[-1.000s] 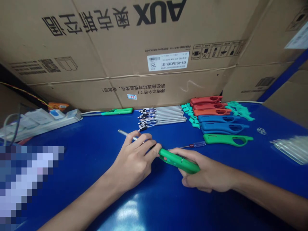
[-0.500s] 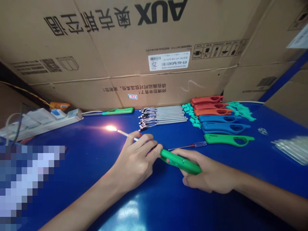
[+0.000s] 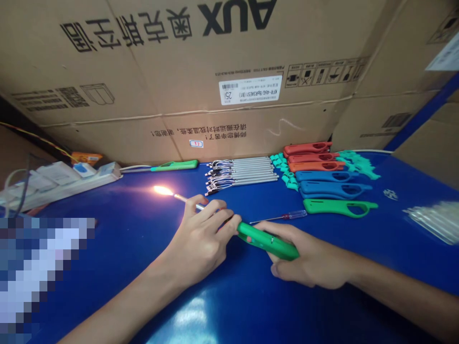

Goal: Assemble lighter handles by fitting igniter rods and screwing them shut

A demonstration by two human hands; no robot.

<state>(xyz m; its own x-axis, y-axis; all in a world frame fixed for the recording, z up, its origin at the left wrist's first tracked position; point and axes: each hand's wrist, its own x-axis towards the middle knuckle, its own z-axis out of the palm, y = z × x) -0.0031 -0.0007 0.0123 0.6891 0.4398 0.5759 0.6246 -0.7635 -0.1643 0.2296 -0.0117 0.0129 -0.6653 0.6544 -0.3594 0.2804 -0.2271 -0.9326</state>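
Note:
A green long-nosed lighter [image 3: 265, 240] is held between my two hands above the blue table. Its metal tube points up and left, and a bright flame [image 3: 163, 190] burns at the tip. My left hand [image 3: 204, 239] is closed around the tube and the front end of the green body. The rear of the handle rests in the grip of my right hand [image 3: 308, 258]; the fingers under it are partly hidden. Just behind the lighter lies a screwdriver [image 3: 296, 214] with a clear and red handle.
Several metal tubes with wires [image 3: 251, 171], teal caps [image 3: 289, 180], red, orange, blue and green lighter shells [image 3: 337, 207] line the back. A green lighter [image 3: 177, 165] and a power strip [image 3: 103, 174] are at the left. Clear sticks [image 3: 435, 220] lie right; a cardboard box [image 3: 161, 95] stands behind.
The flame has grown longer and leans slightly further left. Both hands keep the same hold on the lighter, and the whole view has shifted very slightly.

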